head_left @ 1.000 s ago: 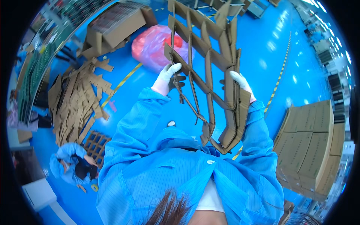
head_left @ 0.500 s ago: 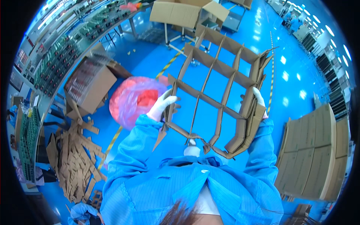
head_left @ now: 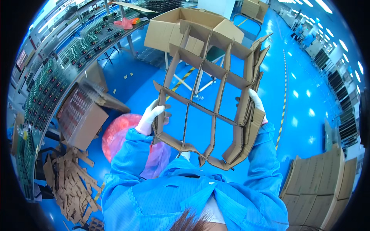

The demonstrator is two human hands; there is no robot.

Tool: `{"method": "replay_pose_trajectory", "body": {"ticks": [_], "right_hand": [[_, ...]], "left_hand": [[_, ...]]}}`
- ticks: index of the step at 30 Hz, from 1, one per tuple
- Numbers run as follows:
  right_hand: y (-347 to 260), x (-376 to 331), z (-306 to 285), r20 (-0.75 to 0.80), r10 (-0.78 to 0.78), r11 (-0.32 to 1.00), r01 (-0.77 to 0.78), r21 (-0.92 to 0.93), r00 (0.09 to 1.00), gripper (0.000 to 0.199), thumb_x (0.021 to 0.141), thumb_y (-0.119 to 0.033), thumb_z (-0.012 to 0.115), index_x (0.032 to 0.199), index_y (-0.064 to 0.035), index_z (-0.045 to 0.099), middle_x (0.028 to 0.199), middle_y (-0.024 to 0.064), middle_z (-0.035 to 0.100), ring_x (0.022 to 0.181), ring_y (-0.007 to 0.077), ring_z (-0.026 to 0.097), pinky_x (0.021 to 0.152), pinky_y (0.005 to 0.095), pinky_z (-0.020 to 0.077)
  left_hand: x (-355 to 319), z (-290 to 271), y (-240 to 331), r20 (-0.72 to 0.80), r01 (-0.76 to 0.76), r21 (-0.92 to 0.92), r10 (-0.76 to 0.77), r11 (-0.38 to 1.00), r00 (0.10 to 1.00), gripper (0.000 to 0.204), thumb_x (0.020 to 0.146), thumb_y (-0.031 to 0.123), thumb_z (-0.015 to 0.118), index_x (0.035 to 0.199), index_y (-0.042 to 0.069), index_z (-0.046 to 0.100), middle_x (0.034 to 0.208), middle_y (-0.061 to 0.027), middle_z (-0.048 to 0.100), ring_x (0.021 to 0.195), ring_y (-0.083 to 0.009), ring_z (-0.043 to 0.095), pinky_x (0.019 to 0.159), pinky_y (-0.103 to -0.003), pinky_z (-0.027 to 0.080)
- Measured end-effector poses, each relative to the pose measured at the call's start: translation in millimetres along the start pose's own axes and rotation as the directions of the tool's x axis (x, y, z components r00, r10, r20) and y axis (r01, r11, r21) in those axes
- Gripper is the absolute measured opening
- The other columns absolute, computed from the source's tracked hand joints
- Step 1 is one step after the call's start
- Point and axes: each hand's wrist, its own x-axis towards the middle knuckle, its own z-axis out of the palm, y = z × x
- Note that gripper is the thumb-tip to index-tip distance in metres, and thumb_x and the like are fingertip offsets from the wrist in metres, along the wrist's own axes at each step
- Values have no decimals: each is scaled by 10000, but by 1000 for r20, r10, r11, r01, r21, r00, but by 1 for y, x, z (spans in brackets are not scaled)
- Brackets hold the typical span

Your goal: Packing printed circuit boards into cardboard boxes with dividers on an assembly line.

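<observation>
Left grip (head_left: 149, 116) and right grip (head_left: 257, 101), both partly hidden, pinch the cardboard divider (head_left: 202, 105).

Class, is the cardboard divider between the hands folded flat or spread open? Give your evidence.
Mostly spread open: the cardboard divider shows blue floor through its wide gaps, though strips bunch along its right side.

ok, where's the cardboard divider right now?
Head view, centre: the divider is held up between the left hand at its left edge and the right hand at its right, its far end overlapping the open box.
</observation>
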Motion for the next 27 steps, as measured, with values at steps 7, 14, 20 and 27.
{"method": "replay_pose_trajectory", "body": {"ticks": [7, 14, 20, 27], "right_hand": [[-69, 182, 53, 27, 47, 999, -47, 12, 999, 648, 734, -488, 623, 1174, -39, 465, 952, 197, 561, 758, 263, 566, 654, 379, 463], [-119, 358, 96, 78, 29, 999, -31, 31, 997, 594, 747, -443, 633, 1144, -28, 482, 939, 194, 562, 774, 270, 577, 649, 354, 482], [-155, 495, 143, 118, -87, 996, 90, -23, 989, 682, 753, -494, 599, 1192, 3, 440, 1021, 201, 515, 829, 271, 564, 690, 351, 462], [-176, 664, 175, 123, -71, 997, 75, -31, 990, 696, 741, -497, 605, 1200, 0, 442, 1043, 197, 506, 875, 289, 556, 714, 372, 460]], "left_hand": [[174, -30, 93, -58, -24, 100, 30, 995, 998, 715, 760, 421, 581, 1291, 11, 333, 1187, -197, 461, 903, -255, 543, 727, -343, 461], [344, -81, 172, -47, -7, 157, 15, 988, 999, 787, 725, 499, 595, 1292, 14, 345, 1189, -217, 448, 953, -307, 521, 791, -383, 424], [472, -88, 238, -119, 83, 229, -57, 970, 991, 825, 690, 560, 599, 1276, 25, 375, 1187, -214, 451, 981, -326, 509, 803, -390, 415], [624, -130, 294, -137, 157, 261, -124, 952, 983, 850, 681, 578, 602, 1294, 42, 358, 1208, -216, 436, 1016, -329, 486, 827, -400, 403]]}}
